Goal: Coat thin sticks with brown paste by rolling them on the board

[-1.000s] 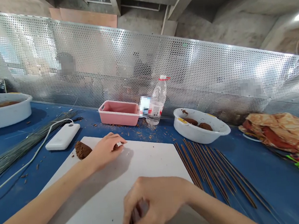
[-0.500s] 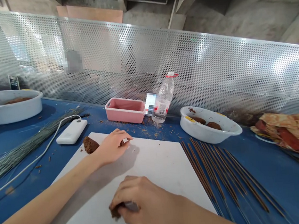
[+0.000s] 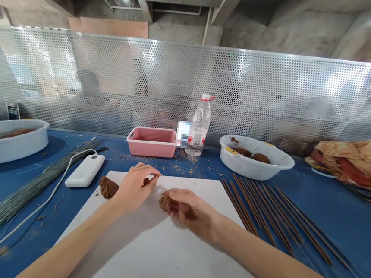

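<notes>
You stand at a blue desk (image 3: 343, 229) backed by a perforated metal screen (image 3: 265, 88), with a white cutting board (image 3: 151, 263) directly before you. Along the far side sit a white basin (image 3: 14, 147) holding brown paste (image 3: 16, 133), a pink plastic tray (image 3: 150, 148), a clear plastic bottle (image 3: 199, 133), and a white bowl (image 3: 256, 169) with brown balls (image 3: 260, 159) inside. A crumpled orange-patterned cloth (image 3: 346, 164) lies at the far right. Left of the board lie a bundle of thin grey wires (image 3: 30, 191) and a white power bank (image 3: 84, 170). Right of it, thin brown sticks (image 3: 260, 214) run side by side, their long axes slanting from you toward the screen.

On the board, your right hand (image 3: 191, 210) has its grip closed around a brown lump (image 3: 165, 202), which bulges out toward your left hand (image 3: 133, 189). Fingers hide most of it, so you cannot judge its long axis. Your left grip is curled over a small brown piece (image 3: 146, 181) at the fingertips. A larger brown lump (image 3: 108, 187) sits just beyond that hand's wrist side, so your left hand is the nearer one to it.
</notes>
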Available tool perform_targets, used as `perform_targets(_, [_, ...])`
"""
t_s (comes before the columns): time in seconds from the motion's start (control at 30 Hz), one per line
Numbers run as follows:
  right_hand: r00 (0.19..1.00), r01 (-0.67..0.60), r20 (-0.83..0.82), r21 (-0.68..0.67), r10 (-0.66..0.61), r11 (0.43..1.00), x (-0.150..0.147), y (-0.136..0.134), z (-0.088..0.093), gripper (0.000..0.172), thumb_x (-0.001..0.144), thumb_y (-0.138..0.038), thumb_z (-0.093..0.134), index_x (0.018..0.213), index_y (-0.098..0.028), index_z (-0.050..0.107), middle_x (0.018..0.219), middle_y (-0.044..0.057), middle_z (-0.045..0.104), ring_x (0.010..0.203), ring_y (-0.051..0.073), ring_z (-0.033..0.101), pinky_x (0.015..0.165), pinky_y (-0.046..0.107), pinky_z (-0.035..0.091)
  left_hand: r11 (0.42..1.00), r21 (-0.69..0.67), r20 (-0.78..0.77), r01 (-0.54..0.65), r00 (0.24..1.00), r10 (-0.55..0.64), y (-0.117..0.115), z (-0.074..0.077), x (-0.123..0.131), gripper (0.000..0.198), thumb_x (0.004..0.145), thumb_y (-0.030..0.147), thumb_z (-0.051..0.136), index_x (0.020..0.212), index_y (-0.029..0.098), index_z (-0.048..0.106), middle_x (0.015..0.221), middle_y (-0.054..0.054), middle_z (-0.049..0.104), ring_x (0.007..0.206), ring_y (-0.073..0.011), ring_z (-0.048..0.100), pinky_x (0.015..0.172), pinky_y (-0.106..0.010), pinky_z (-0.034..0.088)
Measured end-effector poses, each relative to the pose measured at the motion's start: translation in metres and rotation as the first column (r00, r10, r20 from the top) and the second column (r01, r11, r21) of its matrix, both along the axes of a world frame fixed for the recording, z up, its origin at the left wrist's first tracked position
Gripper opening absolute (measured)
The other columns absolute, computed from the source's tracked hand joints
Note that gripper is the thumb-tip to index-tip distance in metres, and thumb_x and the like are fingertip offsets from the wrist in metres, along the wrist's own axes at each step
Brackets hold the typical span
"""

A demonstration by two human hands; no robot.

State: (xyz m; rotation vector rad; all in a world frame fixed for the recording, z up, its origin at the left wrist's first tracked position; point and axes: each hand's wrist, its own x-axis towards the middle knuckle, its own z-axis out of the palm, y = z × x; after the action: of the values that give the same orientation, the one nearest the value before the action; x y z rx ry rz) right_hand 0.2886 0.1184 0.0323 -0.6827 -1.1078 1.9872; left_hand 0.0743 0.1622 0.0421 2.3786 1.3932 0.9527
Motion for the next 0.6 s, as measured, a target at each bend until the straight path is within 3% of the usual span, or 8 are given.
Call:
perform_targets(0.17, [0.990,0.131,0.047,0.006,-0.131,0.991,-0.001,0.003,-0.007,0.041,0.054,-0.026,0.103,0.091,-0.025,0.085,0.097,0.000,0.073,0.086,0.015,0.057,0.080,0.026,0.042,1.000,0.006,0.040,0.000,0.999,0.000,-0.001,-0.002,0.001,0.025,0.100,0.029,0.053,0.101,0.025,0.078,0.100,-0.003,0.082,0.102,-0.0267,0.063,0.094,-0.044,0.048])
perform_targets(0.27, [0.979,0.190,0.071,0.046,-0.193,0.981,0.000,0.006,-0.010,0.035,0.055,-0.030,0.102,0.087,-0.024,0.087,0.100,0.003,0.076,0.093,0.018,0.060,0.090,0.030,0.044,1.000,0.001,0.052,0.020,0.998,-0.020,-0.001,-0.005,0.003,0.025,0.099,0.027,0.053,0.100,0.025,0.078,0.098,-0.004,0.080,0.100,-0.0263,0.062,0.086,-0.041,0.050])
perform_targets(0.47, [0.963,0.258,0.055,0.076,-0.263,0.963,0.012,0.021,-0.013,0.034,0.062,-0.034,0.102,0.090,-0.022,0.087,0.099,0.004,0.077,0.094,0.019,0.066,0.097,0.032,0.049,0.997,0.012,0.086,0.079,0.993,-0.079,-0.007,-0.008,0.006,0.021,0.094,0.027,0.060,0.106,0.023,0.077,0.100,-0.007,0.075,0.098,-0.0250,0.061,0.069,-0.033,0.052])
perform_targets(0.6, [0.971,0.232,0.039,0.055,-0.234,0.971,0.018,0.027,-0.015,0.040,0.063,-0.040,0.103,0.095,-0.020,0.087,0.106,0.007,0.080,0.099,0.020,0.071,0.104,0.034,0.051,0.975,0.059,0.036,0.213,0.976,-0.215,-0.014,-0.009,0.013,0.026,0.089,0.024,0.070,0.114,0.023,0.074,0.108,-0.006,0.075,0.104,-0.0256,0.060,0.081,-0.036,0.055])
